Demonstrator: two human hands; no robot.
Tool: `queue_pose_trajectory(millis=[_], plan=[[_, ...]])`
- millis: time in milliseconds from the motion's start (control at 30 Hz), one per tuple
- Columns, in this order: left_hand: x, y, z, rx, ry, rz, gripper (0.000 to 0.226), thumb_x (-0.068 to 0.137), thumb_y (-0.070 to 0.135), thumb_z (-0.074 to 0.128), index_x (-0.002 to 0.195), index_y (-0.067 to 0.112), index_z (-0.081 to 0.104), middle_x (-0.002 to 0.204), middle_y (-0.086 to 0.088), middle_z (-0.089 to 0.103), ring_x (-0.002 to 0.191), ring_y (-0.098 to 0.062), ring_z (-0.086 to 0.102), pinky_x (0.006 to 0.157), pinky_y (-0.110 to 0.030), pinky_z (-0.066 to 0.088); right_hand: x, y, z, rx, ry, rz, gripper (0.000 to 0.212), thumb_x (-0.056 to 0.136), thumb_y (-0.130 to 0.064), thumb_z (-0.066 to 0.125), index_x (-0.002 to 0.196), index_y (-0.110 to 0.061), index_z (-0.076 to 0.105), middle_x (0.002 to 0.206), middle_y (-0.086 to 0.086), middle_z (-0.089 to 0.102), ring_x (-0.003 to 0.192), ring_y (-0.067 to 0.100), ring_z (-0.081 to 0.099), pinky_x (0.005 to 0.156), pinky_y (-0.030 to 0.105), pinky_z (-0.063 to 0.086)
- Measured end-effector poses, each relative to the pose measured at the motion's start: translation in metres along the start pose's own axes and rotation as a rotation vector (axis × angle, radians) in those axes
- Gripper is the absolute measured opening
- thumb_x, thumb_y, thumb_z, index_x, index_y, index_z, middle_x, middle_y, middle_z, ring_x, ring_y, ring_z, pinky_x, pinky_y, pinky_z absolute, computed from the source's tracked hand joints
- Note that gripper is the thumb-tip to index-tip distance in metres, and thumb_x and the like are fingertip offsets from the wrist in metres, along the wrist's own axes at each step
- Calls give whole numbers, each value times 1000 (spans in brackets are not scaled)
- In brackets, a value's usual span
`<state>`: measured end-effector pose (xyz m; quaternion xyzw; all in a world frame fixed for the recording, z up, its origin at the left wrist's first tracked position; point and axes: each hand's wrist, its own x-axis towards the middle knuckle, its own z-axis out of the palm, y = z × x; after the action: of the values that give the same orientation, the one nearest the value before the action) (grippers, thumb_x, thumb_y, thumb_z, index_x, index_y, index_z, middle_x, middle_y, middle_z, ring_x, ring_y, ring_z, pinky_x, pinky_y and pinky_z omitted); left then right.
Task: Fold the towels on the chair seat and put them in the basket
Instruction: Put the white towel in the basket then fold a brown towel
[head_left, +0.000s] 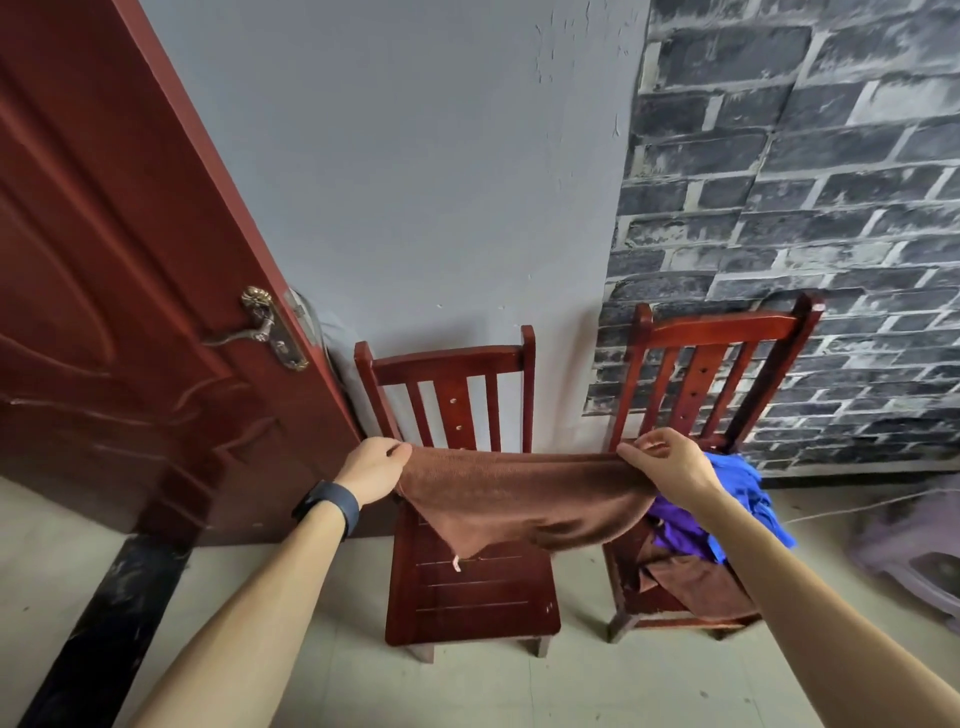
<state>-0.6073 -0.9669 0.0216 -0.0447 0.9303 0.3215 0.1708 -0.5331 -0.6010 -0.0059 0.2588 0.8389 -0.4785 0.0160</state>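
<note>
Above the seat of the empty chair, the brown towel hangs stretched between both hands. The left hand has a tight pinching grip on one top corner, thumb over fingers. The right hand pinches the other corner, its spare fingers loosely curled.

Here's the danger: the top edge sags in the middle, and the lower edge hangs skewed. One bottom corner, with its little loop tag, dangles to a point over the empty chair's seat. The far side trails off beyond the empty chair onto the loaded chair. Lower it like that and I'd expect a crooked fold. It could also snag the pile there, a blue towel, a purple towel and a second brown towel already spilling over the front edge.

The cloth looks soft, napped and limp, so it'll drape, not hold a crease. The seat is glossy slatted wood, hard and slick, and a towel could slide on it. I can't make out a basket anywhere around the empty chair.
</note>
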Motion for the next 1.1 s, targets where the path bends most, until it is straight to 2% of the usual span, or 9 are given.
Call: queue_pose_trajectory(millis=[100,167,267,333,567,667,800,933,1100], plan=[[0,-10,-1,-87,33,-60,30,104,28,39,107,16,66,112,-4,60,113,-28,58,91,-32,42,1,3,8,438,-93,155,20,87,-16,75,104,-11,67,96,7,68,81,19,59,71,32,46],[3,-15,-4,-371,52,-158,29,103,28,46,119,12,64,116,-6,63,105,-27,60,92,-37,50,1,1,10,583,-134,194,27,89,1,65,112,-11,65,96,7,65,82,18,58,71,30,44],[1,-17,-12,-888,-34,-253,15,96,26,61,108,17,63,105,-8,69,97,-23,65,92,-44,50,4,2,11,382,-99,86,34,86,6,64,112,-16,67,92,6,66,76,17,58,66,30,46],[1,-21,-19,-990,-109,-184,20,91,18,67,111,21,66,111,-9,71,104,-25,66,94,-43,49,6,4,14,86,-31,-21,30,83,-6,72,101,-29,69,93,1,72,74,17,64,71,32,52],[1,-46,-18,-611,-339,-13,63,71,-10,76,115,34,70,130,-18,58,122,-32,56,97,-45,52,-3,5,24,-70,79,-79,13,88,-21,71,98,-29,71,87,-7,71,79,10,65,61,16,44],[2,-51,-14,-347,-227,69,52,74,-6,75,108,34,71,127,-8,63,125,-28,54,103,-45,49,-5,11,26,-264,-9,-68,12,91,-22,67,96,-33,67,83,-4,68,67,8,59,57,17,40],[-2,-55,-6,16,-157,110,34,86,9,68,116,25,69,129,-3,63,125,-24,55,99,-32,47,-9,24,37,-367,-48,-31,4,94,-34,62,94,-33,65,88,1,68,84,24,62,74,33,48],[-8,-71,-3,87,-147,69,27,93,26,64,118,20,69,122,0,66,117,-22,60,89,-22,44,-10,28,45,-156,-25,30,12,93,-37,63,95,-27,70,88,0,70,82,21,64,72,34,48],[-12,-85,-8,-243,-74,-35,13,92,29,66,102,24,73,86,9,66,77,-11,56,63,-20,44,-13,21,43,350,-191,161,29,82,-6,76,107,-21,73,92,5,70,82,17,63,82,37,47]])
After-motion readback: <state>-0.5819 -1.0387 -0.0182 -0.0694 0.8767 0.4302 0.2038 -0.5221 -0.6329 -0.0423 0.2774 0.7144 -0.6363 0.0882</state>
